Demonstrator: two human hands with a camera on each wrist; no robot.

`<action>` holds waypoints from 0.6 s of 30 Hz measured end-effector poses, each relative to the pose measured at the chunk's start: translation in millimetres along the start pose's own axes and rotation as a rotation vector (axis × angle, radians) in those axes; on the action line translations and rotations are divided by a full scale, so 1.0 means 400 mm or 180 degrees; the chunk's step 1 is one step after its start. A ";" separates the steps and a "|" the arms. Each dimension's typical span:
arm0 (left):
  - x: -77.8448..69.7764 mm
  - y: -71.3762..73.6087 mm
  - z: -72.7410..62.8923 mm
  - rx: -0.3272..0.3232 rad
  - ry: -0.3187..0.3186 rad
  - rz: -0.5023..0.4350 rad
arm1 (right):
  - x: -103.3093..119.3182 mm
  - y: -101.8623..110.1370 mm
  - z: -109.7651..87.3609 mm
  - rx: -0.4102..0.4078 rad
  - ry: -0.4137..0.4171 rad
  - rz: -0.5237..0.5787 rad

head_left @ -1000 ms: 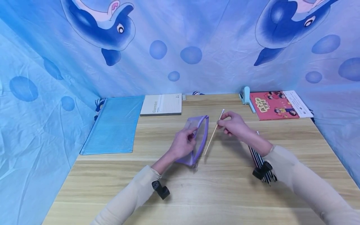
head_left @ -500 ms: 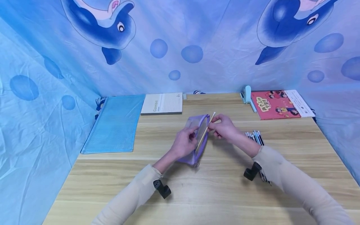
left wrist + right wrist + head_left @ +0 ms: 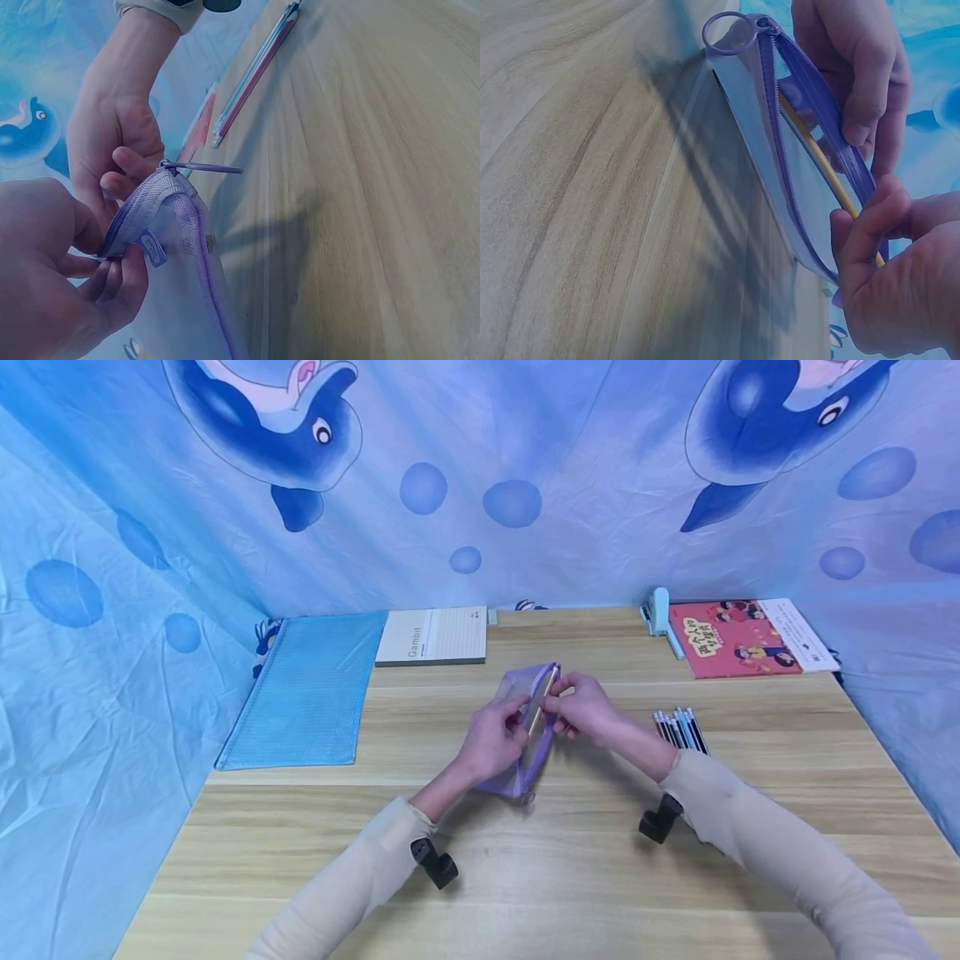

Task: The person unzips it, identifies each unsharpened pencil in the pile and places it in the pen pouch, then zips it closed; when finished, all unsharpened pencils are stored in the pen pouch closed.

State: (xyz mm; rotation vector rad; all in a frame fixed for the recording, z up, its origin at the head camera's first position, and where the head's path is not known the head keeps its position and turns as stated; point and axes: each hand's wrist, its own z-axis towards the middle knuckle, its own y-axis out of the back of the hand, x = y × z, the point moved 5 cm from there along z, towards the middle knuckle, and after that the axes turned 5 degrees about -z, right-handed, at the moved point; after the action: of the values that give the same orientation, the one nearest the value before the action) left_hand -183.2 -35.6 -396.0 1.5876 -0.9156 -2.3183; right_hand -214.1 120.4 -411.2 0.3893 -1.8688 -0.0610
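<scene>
A translucent mesh pencil pouch (image 3: 511, 685) with a purple zipper stands unzipped at mid-table. My left hand (image 3: 491, 739) pinches one edge of its mouth between thumb and fingers. My right hand (image 3: 581, 706) pinches a yellow pencil (image 3: 821, 161), whose lower part is inside the pouch between the two zipper edges. Its upper end shows near the far end of the opening. A round pull ring (image 3: 730, 34) hangs at the zipper's near end. Several pencils (image 3: 681, 731) in dark and light colours lie to the right, partly hidden under the right forearm.
A blue mesh folder (image 3: 300, 693) lies at the left, with a Gambit notebook (image 3: 431, 637) beside it at the back. At the back right are a light-blue stapler (image 3: 659, 610) and a red book (image 3: 731, 643). A blue dolphin-print curtain (image 3: 480, 468) surrounds the wooden table.
My right hand has moved left to the pouch, and the pencil has gone from beside it down into its opening. My left hand keeps its grip on the pouch edge.
</scene>
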 end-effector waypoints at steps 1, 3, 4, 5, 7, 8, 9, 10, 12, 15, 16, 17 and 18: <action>0.000 0.000 0.000 -0.0005 -0.0003 -0.0008 | 0.000 -0.002 0.001 -0.0002 0.0002 0.0009; -0.001 0.001 0.000 -0.0012 -0.0006 -0.0005 | 0.000 -0.004 0.001 -0.0005 -0.0003 0.0026; 0.000 0.002 0.000 -0.0011 0.0008 -0.0015 | 0.000 -0.004 0.001 -0.0005 -0.0008 0.0034; 0.001 0.002 0.000 -0.0015 0.0017 -0.0019 | 0.001 -0.005 0.001 -0.0004 -0.0015 0.0032; 0.002 0.003 0.000 -0.0017 0.0039 -0.0030 | 0.001 -0.006 0.000 0.0010 -0.0029 0.0022; 0.001 0.004 -0.001 -0.0013 0.0052 -0.0035 | 0.002 -0.007 0.000 0.0023 -0.0037 0.0010; 0.001 0.005 -0.002 -0.0009 0.0065 -0.0052 | 0.003 -0.007 0.000 0.0039 -0.0049 -0.0008; 0.001 0.006 -0.003 -0.0008 0.0070 -0.0053 | 0.004 -0.008 -0.002 0.0056 -0.0057 -0.0027; 0.000 0.007 -0.005 -0.0002 0.0067 -0.0046 | 0.007 -0.007 -0.005 0.0091 -0.0038 -0.0053; -0.001 0.011 -0.007 -0.0018 0.0063 -0.0047 | 0.012 0.000 -0.013 0.0103 0.0010 -0.0076; -0.002 0.012 -0.007 -0.0029 0.0068 -0.0041 | 0.013 0.004 -0.015 0.0112 0.0042 -0.0079; -0.002 0.013 -0.007 -0.0038 0.0081 -0.0045 | 0.015 0.010 -0.019 0.0115 0.0070 -0.0080; -0.002 0.014 -0.007 -0.0046 0.0090 -0.0052 | 0.016 0.016 -0.022 0.0118 0.0096 -0.0086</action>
State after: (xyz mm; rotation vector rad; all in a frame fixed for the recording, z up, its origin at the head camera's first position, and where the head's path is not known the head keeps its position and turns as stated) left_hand -181.4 -40.9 -392.8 1.6238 -0.8811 -2.3020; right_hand -209.0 125.9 -401.0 0.4388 -1.8373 -0.0388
